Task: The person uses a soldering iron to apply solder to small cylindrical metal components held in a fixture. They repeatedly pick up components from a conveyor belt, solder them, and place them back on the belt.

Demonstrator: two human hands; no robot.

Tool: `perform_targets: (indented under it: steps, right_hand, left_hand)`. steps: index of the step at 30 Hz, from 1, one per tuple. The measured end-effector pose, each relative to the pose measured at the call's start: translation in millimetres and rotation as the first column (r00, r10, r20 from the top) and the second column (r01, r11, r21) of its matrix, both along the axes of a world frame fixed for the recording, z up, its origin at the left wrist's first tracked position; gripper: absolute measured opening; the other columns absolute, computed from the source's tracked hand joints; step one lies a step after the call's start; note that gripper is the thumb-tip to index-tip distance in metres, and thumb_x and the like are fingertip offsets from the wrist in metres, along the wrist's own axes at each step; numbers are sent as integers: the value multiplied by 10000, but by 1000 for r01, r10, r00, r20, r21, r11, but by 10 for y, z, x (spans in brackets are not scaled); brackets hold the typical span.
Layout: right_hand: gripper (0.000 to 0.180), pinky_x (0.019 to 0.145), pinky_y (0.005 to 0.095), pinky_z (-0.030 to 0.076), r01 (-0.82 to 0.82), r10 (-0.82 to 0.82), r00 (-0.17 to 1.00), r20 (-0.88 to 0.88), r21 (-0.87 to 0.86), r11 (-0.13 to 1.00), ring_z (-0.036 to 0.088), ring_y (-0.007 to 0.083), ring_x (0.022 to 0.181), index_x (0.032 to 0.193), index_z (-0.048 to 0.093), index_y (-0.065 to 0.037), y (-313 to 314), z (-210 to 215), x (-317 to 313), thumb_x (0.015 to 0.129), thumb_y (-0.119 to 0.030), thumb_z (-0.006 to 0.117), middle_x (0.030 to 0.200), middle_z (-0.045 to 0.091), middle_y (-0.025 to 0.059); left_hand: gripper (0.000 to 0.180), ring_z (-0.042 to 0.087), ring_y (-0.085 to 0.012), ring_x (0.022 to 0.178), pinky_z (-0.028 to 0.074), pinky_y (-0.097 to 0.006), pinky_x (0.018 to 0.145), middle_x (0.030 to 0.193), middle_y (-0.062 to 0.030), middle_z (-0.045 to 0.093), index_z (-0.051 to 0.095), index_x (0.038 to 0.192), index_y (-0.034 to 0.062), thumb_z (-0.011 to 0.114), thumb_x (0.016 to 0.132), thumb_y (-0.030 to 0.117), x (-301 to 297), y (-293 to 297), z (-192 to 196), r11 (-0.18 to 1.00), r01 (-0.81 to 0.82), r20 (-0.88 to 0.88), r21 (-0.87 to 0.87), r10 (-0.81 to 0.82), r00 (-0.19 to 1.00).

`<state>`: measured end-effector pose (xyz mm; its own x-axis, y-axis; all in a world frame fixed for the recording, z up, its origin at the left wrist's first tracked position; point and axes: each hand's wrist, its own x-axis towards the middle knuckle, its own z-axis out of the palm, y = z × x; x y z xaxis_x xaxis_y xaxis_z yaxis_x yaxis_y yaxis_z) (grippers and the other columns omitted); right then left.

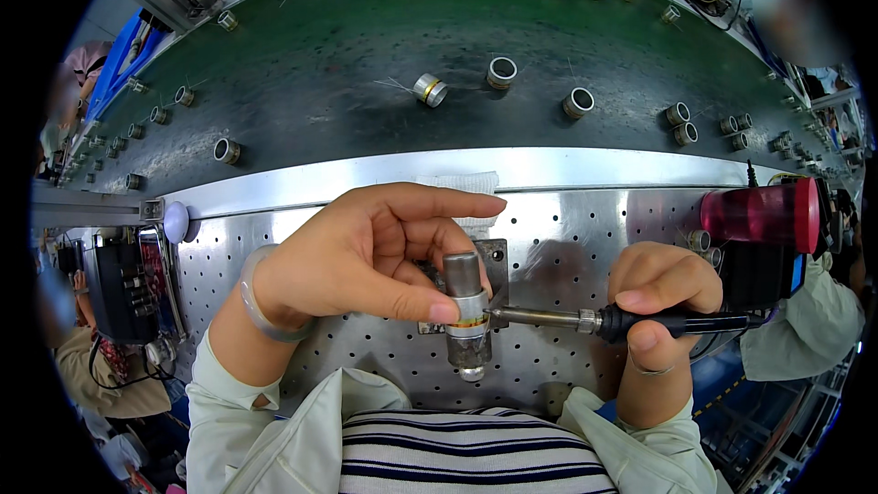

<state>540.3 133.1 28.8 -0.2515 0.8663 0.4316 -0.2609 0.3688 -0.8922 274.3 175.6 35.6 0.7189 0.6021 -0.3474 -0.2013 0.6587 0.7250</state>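
My left hand (375,261) reaches in from the left, its thumb and curled fingers closed round a metal ring with a yellow-copper band (470,318). The ring sits around a grey metal rod (462,272); its rounded silver end (472,372) points toward me. The left index finger stretches out above, touching nothing. In my right hand (665,297) is a soldering iron (631,322), gripped by its black handle and pointing left. Its tip meets or nearly meets the band's right side. Behind the rod, a dark metal plate (496,261) is partly hidden by my left hand.
A perforated metal worktop (585,375) lies beneath my hands. Beyond its silver rail (585,167) runs a green belt (366,27), carrying several metal rings (502,72), some with thin wires. A red cup-like container (764,216) lies at right; a black device (119,288) stands at left.
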Motion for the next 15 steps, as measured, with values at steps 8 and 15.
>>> perform_targets:
  steps: [8,15]
  right_hand:
    - [221,481,264,434,-15,15,1000,-7,-16,1000,556,197,500,807,629,45,6,18,-21,641,-16,761,632,608,124]
    - [226,474,268,435,-26,26,999,25,1,1000,564,203,497,812,632,39,19,6,-1,641,-19,768,632,610,119]
  left_hand:
    - [737,641,-139,786,517,-155,605,982,-225,628,372,1339,-84,708,684,-103,7,-11,5,1000,7,33,10,-7,999]
    - [736,642,-132,779,515,-151,604,981,-226,628,375,1338,-83,710,683,-101,33,0,9,1000,6,44,-10,-5,999]
